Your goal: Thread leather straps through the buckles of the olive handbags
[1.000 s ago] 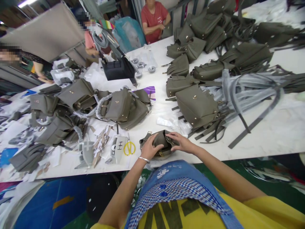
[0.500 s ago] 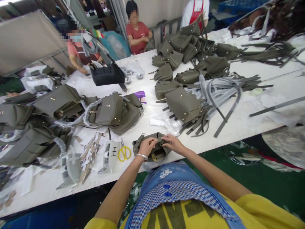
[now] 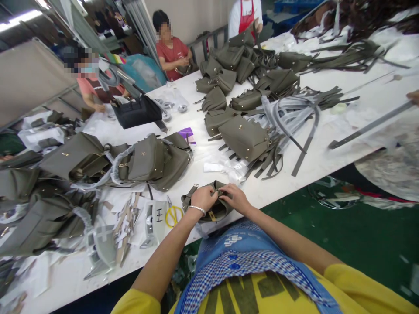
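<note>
Pinching the olive handbag (image 3: 223, 213) by its upper edge on the near side of the tabletop (image 3: 316, 160), the left hand (image 3: 203, 198) and right hand (image 3: 237, 199) should work best close together, with gentle tension.

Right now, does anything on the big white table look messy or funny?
A little: the brown and white scraps lie scattered every which way left of the yellow scissors, so that spot looks messy. Nothing looks plainly broken.
</note>
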Demonstrator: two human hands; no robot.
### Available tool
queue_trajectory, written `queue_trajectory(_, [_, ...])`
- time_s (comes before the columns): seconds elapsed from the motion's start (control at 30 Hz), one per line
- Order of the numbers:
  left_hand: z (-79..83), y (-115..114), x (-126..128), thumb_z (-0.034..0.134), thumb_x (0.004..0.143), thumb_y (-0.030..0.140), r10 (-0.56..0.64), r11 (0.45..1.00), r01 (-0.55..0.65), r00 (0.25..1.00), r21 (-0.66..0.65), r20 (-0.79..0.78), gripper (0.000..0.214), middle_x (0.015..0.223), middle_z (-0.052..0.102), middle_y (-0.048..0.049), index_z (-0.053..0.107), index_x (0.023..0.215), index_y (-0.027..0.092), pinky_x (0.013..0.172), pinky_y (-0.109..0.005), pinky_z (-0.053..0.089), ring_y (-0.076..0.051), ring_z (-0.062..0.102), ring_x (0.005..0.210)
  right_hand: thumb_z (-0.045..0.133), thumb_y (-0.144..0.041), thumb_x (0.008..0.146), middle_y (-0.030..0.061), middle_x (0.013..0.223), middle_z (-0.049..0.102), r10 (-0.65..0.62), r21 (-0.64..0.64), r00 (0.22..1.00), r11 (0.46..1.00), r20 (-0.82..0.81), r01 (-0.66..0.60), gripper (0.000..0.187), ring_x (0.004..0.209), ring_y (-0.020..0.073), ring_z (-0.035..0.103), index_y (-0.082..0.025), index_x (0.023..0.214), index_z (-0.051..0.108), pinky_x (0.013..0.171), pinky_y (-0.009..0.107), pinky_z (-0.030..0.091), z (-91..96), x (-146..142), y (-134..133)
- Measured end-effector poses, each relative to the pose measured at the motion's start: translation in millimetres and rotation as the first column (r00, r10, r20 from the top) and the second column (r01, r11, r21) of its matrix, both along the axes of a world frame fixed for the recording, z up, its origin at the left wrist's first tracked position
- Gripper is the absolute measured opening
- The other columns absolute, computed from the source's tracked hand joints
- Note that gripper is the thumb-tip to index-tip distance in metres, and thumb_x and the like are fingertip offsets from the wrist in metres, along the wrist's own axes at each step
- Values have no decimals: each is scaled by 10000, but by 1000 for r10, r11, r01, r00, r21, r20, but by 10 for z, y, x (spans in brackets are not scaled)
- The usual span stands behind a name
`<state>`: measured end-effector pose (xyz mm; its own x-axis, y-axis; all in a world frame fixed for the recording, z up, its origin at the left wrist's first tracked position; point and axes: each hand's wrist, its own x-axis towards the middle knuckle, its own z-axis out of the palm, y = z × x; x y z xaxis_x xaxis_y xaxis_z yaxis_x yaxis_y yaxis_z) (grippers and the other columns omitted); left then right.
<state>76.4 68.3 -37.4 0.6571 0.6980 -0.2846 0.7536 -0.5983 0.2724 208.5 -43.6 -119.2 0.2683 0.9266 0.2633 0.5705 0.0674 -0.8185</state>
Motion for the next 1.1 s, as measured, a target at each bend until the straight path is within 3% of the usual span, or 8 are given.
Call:
queue_trajectory(0.2, [-18,54,133,543,771,394,-97,989,93,995,-111,-32,237,734,717,-52,682,705,215,641,-280,435,-216,645,742,587,-298,852,82,967,625,-45,15,999,999,0,45,228,957,228,547,-211,1060,621,854,394,489,-61,-104,-46])
queue_trajectory(0.37, [-120,28,137,498,827,375,-107,988,102,993,-113,-40,253,776,714,-48,660,733,205,711,-279,450,-201,649,785,570,-292,858,93,994,623,-92,-5,996,996,-4,92,235,987,243,539,-212,1074,616,865,406,489,-26,-133,-44])
queue_trajectory(0.5, [-174,-62,61,534,834,431,-23,995,29,998,-94,56,248,849,713,-58,607,913,208,737,-286,464,-211,665,832,606,-276,835,90,1048,618,-113,-42,993,993,-35,112,298,1031,242,530,-209,1126,593,910,417,473,23,-75,-39])
queue_trajectory(0.6, [-204,-129,35,590,809,433,43,994,-25,985,-109,166,336,838,708,-46,535,1065,223,706,-285,468,-219,674,813,605,-255,834,86,1013,618,-129,-77,990,989,-61,124,247,1007,236,540,-203,1074,630,894,401,476,44,-58,-49])
queue_trajectory(0.8, [-262,-177,71,551,845,382,59,985,-24,978,-171,198,277,701,673,-2,542,1083,241,660,-276,456,-209,667,713,623,-165,787,48,918,599,-100,-110,954,991,-284,71,226,801,166,586,-198,1009,656,781,331,497,72,-6,-51])
queue_trajectory(0.93, [-295,-178,1,560,839,391,47,972,10,971,-235,236,342,836,707,-8,530,1161,278,719,-281,472,-215,678,830,644,-253,768,47,891,624,-43,-149,886,988,-461,-29,164,785,162,601,-185,909,693,763,316,493,88,109,-59])
queue_trajectory(1.1, [-307,-158,-58,572,834,401,56,949,30,964,-315,261,386,851,718,1,522,1199,283,737,-271,481,-201,680,842,634,-394,737,54,820,694,-25,-301,763,927,-646,-224,297,745,164,622,-142,873,710,707,289,495,57,280,-2])
